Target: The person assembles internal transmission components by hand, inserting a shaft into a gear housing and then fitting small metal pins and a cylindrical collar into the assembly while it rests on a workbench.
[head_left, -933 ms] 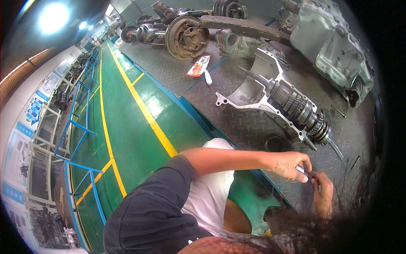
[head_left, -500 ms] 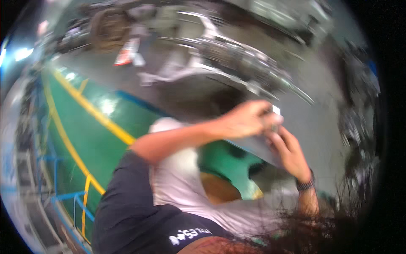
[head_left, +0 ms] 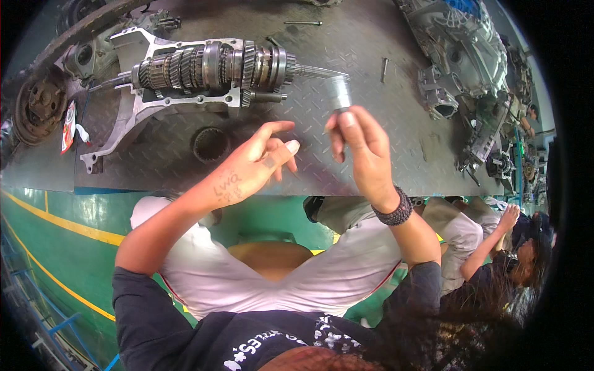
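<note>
My right hand [head_left: 366, 148] pinches a silvery metal sleeve [head_left: 340, 96] between thumb and fingers. The sleeve stands upright at the tip of a splined shaft [head_left: 312, 71]; whether they touch I cannot tell. That shaft juts from the right end of a gear set [head_left: 213, 65], which lies in an open silver half-housing [head_left: 127, 117] on the workbench. Lower left of the sleeve, my left hand [head_left: 260, 154] hovers over the bench with fingers apart and nothing in them. A dark toothed ring [head_left: 211, 144] lies on the bench beside the left hand.
The dark metal bench top [head_left: 297, 167] carries a bolt [head_left: 384, 70] and a long thin rod [head_left: 303, 23]. Large gearbox castings [head_left: 461, 52] stand at the right. A rusty round drum [head_left: 43, 105] and a red-white packet [head_left: 68, 127] are at far left. Another person [head_left: 489, 260] sits at the right.
The view was tilted and blurred; now it is level and sharp. My hands were together in front of me; now they are apart, the right one holding the sleeve at the shaft's tip.
</note>
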The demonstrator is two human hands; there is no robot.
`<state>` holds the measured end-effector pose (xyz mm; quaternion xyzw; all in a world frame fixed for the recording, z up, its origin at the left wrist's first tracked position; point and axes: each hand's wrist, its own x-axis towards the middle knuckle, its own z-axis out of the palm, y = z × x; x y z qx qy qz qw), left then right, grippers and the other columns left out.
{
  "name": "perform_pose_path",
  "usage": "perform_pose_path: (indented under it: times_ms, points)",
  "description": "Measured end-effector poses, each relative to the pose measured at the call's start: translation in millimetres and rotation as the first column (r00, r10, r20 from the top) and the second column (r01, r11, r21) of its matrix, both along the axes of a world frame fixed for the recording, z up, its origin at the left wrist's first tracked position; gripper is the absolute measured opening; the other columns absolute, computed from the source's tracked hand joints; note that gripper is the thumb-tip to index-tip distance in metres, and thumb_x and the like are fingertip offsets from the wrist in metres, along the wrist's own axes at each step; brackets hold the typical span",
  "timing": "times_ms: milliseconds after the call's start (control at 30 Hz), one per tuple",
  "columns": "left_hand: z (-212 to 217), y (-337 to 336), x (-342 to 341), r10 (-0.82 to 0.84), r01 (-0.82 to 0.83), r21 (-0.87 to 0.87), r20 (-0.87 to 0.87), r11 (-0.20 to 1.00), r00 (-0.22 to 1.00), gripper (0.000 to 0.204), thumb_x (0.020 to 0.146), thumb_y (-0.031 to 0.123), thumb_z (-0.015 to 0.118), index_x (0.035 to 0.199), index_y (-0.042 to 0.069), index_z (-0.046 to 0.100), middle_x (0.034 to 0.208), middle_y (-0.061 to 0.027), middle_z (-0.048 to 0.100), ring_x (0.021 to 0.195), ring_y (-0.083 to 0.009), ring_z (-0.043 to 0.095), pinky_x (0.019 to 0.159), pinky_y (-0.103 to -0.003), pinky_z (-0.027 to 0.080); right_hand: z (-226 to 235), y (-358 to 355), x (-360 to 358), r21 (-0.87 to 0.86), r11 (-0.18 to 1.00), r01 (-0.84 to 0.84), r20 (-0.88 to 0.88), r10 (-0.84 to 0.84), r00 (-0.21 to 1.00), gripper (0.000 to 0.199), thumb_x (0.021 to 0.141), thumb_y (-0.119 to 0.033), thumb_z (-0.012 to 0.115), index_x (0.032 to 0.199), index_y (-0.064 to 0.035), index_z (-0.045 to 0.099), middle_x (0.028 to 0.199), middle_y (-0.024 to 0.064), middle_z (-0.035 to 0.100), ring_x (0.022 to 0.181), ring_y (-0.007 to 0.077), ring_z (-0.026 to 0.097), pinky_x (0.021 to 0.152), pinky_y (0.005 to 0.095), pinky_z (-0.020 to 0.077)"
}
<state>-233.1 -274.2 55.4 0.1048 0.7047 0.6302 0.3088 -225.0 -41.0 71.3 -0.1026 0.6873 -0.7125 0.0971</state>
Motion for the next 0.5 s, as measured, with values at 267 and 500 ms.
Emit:
perform_pose_path:
  times_ms: [267, 500]
  points:
    - [-2.8, 0.6, 4.9, -0.060, 0.059, -0.029, -0.036, 0.998, 0.998, 0.051, 0.112, 0.032, 0.055, 0.155, 0.008, 0.044, 0.102, -0.0045, 0.066, 0.085, -0.0110, 0.057, 0.079, -0.027, 0.048, 4.0, 16.7, -12.2, 0.357, 0.890, 0.285, -0.436, -0.111, 0.893, 0.023, 0.113, -0.018, 0.053, 0.107, 0.0013, 0.065, 0.079, 0.0025, 0.064, 0.065, 0.0091, 0.052, 0.061, 0.0263, 0.0446]
    - [-4.8, -0.2, 9.7, -0.073, 0.072, -0.017, -0.053, 0.997, 0.996, 0.043, 0.111, 0.030, 0.054, 0.148, 0.009, 0.053, 0.100, -0.0037, 0.066, 0.084, -0.0117, 0.058, 0.076, -0.028, 0.049, 6.9, 16.5, -12.7, 0.254, 0.941, 0.223, -0.237, -0.163, 0.958, 0.027, 0.114, -0.017, 0.052, 0.099, 0.0005, 0.065, 0.073, 0.0005, 0.057, 0.064, 0.0085, 0.050, 0.059, 0.0256, 0.0407]
